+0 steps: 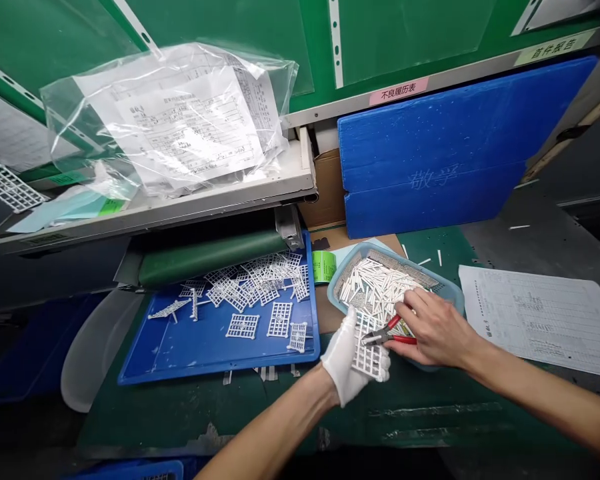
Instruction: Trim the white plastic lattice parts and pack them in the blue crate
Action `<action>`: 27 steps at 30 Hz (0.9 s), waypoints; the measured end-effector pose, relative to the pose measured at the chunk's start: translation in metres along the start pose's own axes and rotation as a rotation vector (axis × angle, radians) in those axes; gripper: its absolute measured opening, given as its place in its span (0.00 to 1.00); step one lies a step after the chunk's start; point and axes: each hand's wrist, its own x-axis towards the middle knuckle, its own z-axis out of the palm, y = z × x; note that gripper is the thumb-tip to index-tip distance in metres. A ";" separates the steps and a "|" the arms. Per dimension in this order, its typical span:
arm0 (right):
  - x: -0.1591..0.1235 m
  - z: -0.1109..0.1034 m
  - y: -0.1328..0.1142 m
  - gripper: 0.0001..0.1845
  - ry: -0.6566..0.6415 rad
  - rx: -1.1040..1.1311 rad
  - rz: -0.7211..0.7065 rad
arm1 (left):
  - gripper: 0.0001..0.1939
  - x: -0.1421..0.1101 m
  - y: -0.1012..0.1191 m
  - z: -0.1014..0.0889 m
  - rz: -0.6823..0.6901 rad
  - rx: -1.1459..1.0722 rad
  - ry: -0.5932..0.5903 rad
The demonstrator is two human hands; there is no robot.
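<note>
My left hand (344, 365), in a white glove, grips a white plastic grid piece (369, 360) by its edge, near the front of a light blue basket. Bare, my right hand (433, 327) is closed round the red handles of a pair of cutting pliers (380, 336). The jaws of the pliers are at the face of the grid, near its middle. Behind both hands, the basket (453, 293) holds many thin white plastic sticks (375, 283). Several similar grids (243, 325) lie in a blue tray (190, 350) to the left, some heaped at its back.
A green label roll (324, 267) stands between tray and basket. Printed sheets (540, 320) lie at the right. A blue board (460, 147) leans behind. Over the tray's back hang a green roller (213, 259) and a shelf with bagged papers (180, 127).
</note>
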 end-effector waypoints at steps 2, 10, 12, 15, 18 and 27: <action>-0.017 0.011 -0.011 0.30 -0.081 0.065 0.152 | 0.30 0.012 -0.008 0.003 0.050 -0.067 0.051; -0.056 0.023 -0.045 0.25 -0.120 0.104 0.493 | 0.36 0.033 -0.025 0.017 0.154 -0.163 0.060; -0.054 0.012 -0.035 0.27 -0.042 0.092 0.387 | 0.36 0.027 -0.021 0.015 0.092 -0.104 0.034; -0.040 -0.011 -0.011 0.36 0.062 0.051 0.110 | 0.36 0.012 -0.008 0.008 -0.168 0.070 -0.074; -0.018 -0.030 0.007 0.42 0.122 0.022 -0.184 | 0.37 -0.003 0.005 0.003 -0.437 0.243 -0.225; -0.012 -0.011 0.006 0.32 -0.040 0.055 -0.018 | 0.31 -0.003 -0.001 0.011 -0.171 0.062 -0.059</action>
